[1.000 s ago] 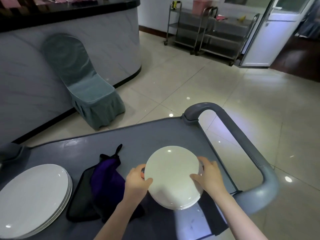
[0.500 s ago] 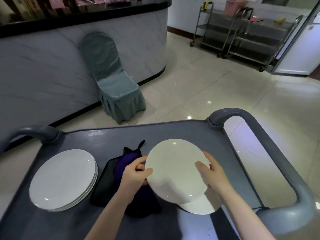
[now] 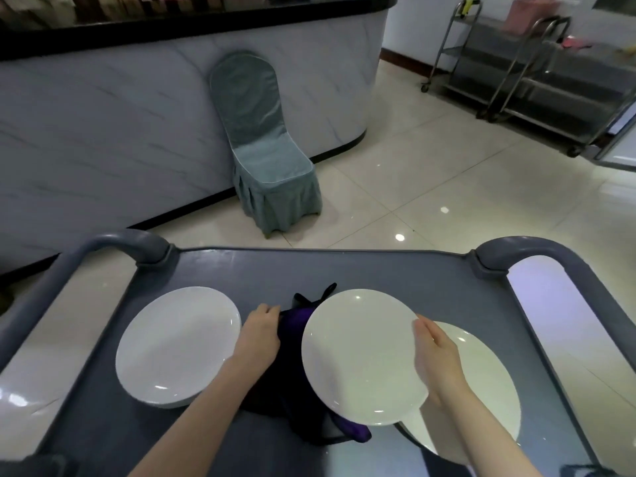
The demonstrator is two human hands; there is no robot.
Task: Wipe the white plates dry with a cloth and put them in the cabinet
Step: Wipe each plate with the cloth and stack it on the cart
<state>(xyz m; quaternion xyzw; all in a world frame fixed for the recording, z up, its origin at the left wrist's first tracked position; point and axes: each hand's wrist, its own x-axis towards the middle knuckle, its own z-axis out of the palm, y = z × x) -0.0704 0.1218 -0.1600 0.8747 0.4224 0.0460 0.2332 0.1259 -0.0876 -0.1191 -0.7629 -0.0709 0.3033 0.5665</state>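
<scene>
**One plate lifted, cloth being fetched**

Holding a round white glazed plate (image 3: 358, 352) tilted above the flat grey plastic cart top (image 3: 344, 270), pinched at its right rim by the right hand (image 3: 437, 359): thumb on the face, fingers underneath and out of sight. Raised clear of the other white plates on the right (image 3: 481, 383), probably for reaching both faces with a cloth.

Meanwhile reaching with the left hand (image 3: 260, 335) for the crumpled purple-and-black cloth (image 3: 292, 325), lying between the lifted plate and the stack of white plates on the left (image 3: 175, 342). Fingers (image 3: 266, 309) curled down into the fabric, taking hold by the look of it. A sensible split: one hand to steady, one to wipe.

No cabinet in sight; only a teal fabric-covered chair (image 3: 272, 160) against a pale marble-look counter (image 3: 137, 132).

Against half a second earlier: no longer gripping the plate from both sides, with the left hand off the left rim and onto the cloth. Plate now carried by the right hand alone and shifted further off the pile beneath. View swung left too, with the left-hand stack fully showing.
</scene>
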